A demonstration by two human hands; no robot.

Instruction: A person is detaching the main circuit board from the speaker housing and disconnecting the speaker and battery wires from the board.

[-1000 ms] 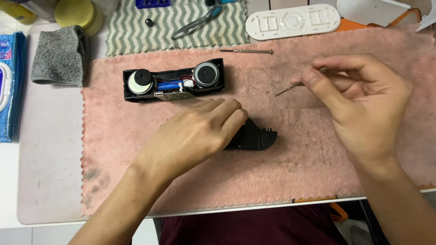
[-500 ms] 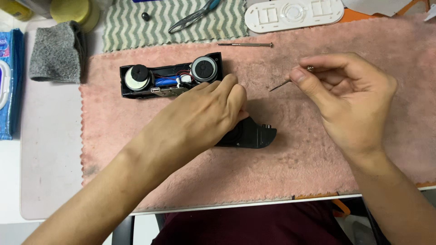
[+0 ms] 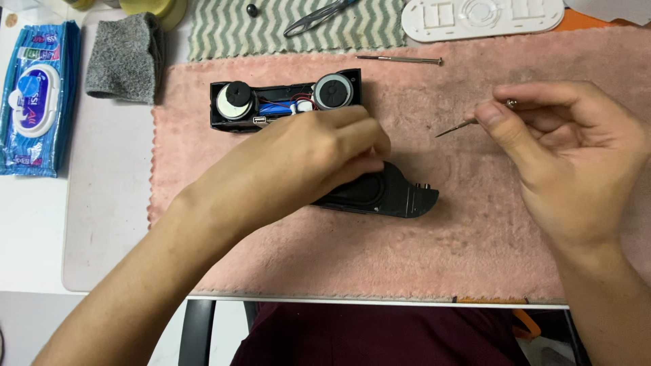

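Note:
An opened black speaker body (image 3: 285,102) lies on the pink towel (image 3: 475,230), showing two round drivers, a blue cell and wires. My left hand (image 3: 305,163) reaches over its front edge, fingers curled and touching the area between the body and a black cover piece (image 3: 390,193) that lies just below. What the fingertips pinch is hidden. My right hand (image 3: 569,156) hovers to the right, pinching a thin small screwdriver (image 3: 456,127) whose tip points left.
A second thin screwdriver (image 3: 400,59) lies at the towel's top edge. Behind are a striped cloth (image 3: 224,30) with scissors (image 3: 319,17), a white plastic panel (image 3: 481,17), a grey cloth (image 3: 125,57) and a blue wipes pack (image 3: 37,102) at left.
My left hand has slid up from the black cover piece toward the open speaker body. My right hand keeps the screwdriver in nearly the same place.

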